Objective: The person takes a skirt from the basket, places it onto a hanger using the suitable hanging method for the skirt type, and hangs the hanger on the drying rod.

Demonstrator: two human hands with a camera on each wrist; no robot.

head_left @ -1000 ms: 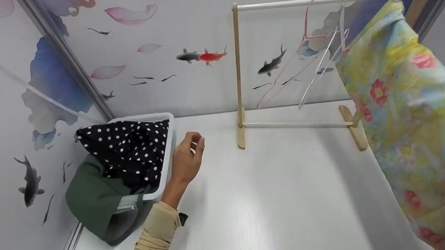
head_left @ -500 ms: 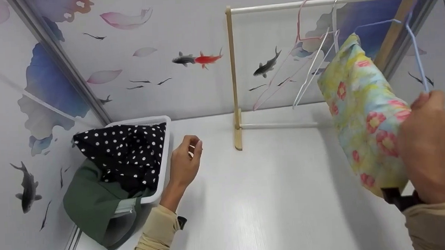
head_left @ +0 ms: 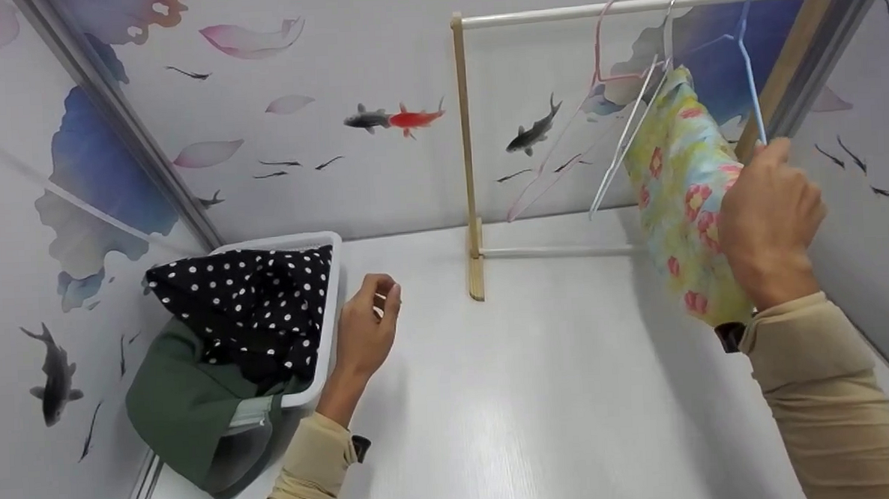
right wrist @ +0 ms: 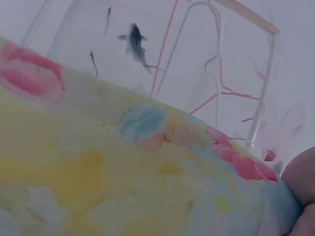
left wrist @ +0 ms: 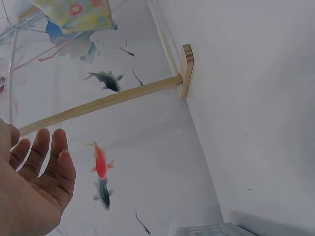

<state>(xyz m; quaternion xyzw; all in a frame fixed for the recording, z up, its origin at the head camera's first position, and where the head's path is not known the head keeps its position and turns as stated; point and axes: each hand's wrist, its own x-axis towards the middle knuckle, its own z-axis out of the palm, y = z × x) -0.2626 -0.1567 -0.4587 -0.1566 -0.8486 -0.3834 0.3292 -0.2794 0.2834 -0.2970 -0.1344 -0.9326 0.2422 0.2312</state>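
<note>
My right hand (head_left: 773, 224) grips the lower end of a blue clothes hanger (head_left: 748, 64) on the right. Its hook is at the white rail (head_left: 554, 14) of the clothes rack; whether it rests there fully I cannot tell. From this hanger hangs a yellow floral cloth (head_left: 671, 194), partly behind the hand. The same cloth (right wrist: 123, 172) fills much of the right wrist view. My left hand (head_left: 365, 328) holds nothing and stays beside the white basket (head_left: 330, 314), fingers loosely curled. Its relaxed fingers also show on the left hand (left wrist: 37, 187) in the left wrist view.
A pink hanger (head_left: 598, 55) and a white hanger (head_left: 637, 113) hang on the rail, left of the floral cloth. Black polka-dot fabric (head_left: 255, 291) fills the basket, and dark green fabric (head_left: 177, 404) drapes over its side. Printed walls enclose the white table (head_left: 511, 396).
My right hand came into view from the right edge, then moved left and up with the blue hanger and floral cloth, bringing the hook to the rail. My left hand barely moved.
</note>
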